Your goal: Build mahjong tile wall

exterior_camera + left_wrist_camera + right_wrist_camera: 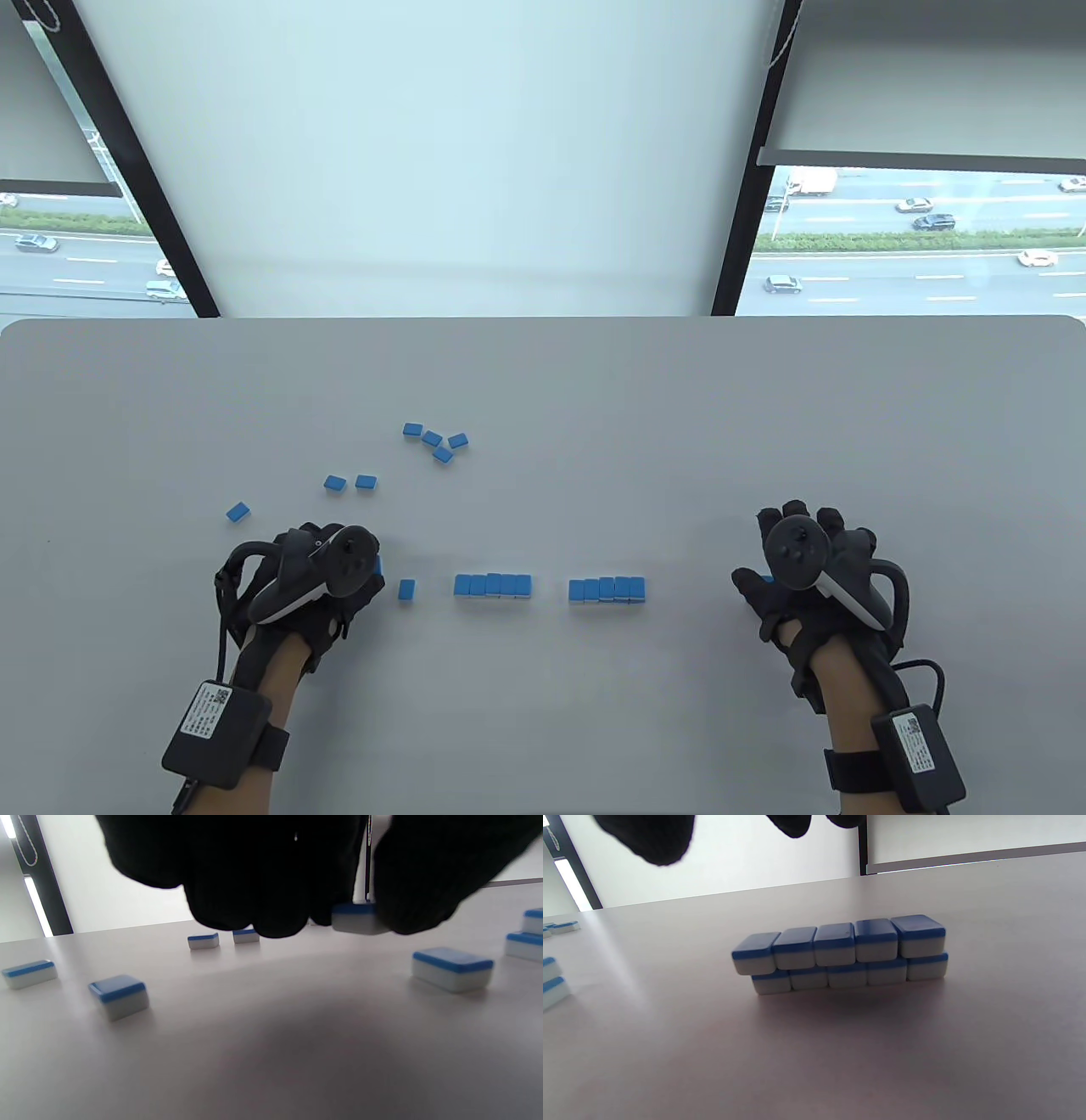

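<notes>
My left hand [339,573] pinches one blue-backed mahjong tile [355,920] between its fingertips [415,908], a little above the table, at the left end of the row. A single tile [406,588] lies flat just right of it. Two wall segments stand in line: the left segment [493,586] and the right segment [607,589]. The right segment [840,955] is two layers high and several tiles long, with its top row shifted slightly left. My right hand [806,556] hovers right of the wall, and its fingers [657,844] are spread and hold nothing.
Loose tiles lie face down at the back left: a cluster [437,441], a pair [350,483] and one alone [239,511]. The grey table [543,722] ends at a far edge before the window.
</notes>
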`<control>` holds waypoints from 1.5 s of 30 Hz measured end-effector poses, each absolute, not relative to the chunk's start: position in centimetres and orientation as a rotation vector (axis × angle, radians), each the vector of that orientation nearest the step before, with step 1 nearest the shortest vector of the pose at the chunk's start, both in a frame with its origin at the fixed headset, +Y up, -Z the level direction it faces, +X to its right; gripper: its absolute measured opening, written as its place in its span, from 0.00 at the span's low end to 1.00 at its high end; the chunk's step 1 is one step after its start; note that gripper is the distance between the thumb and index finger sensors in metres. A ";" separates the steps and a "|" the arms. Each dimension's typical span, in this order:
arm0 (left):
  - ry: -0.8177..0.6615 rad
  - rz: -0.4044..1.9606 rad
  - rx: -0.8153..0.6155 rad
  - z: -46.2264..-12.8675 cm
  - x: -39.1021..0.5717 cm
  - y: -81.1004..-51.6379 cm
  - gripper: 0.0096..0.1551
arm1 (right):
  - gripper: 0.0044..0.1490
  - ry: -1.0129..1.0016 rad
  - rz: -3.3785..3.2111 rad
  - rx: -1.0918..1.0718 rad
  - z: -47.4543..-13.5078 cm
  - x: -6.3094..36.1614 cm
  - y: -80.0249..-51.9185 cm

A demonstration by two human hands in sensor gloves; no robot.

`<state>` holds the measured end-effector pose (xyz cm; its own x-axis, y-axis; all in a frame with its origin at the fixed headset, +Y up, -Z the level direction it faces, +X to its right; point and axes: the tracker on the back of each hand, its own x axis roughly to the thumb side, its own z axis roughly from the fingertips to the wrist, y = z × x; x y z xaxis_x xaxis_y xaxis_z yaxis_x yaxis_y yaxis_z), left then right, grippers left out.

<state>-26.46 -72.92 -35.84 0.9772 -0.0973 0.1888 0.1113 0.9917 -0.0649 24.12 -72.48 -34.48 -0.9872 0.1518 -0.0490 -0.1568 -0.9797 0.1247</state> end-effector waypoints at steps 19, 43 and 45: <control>-0.216 -0.135 -0.149 -35.8 -25.2 -74.2 0.32 | 0.53 0.196 2.984 -0.049 -34.5 23.9 -72.5; 0.009 0.033 -0.003 -35.3 -32.0 -70.3 0.35 | 0.54 0.184 2.976 -0.040 -34.5 23.9 -72.5; 0.050 0.030 -0.025 -35.5 -33.0 -70.7 0.36 | 0.54 0.184 2.976 -0.039 -34.5 23.9 -72.5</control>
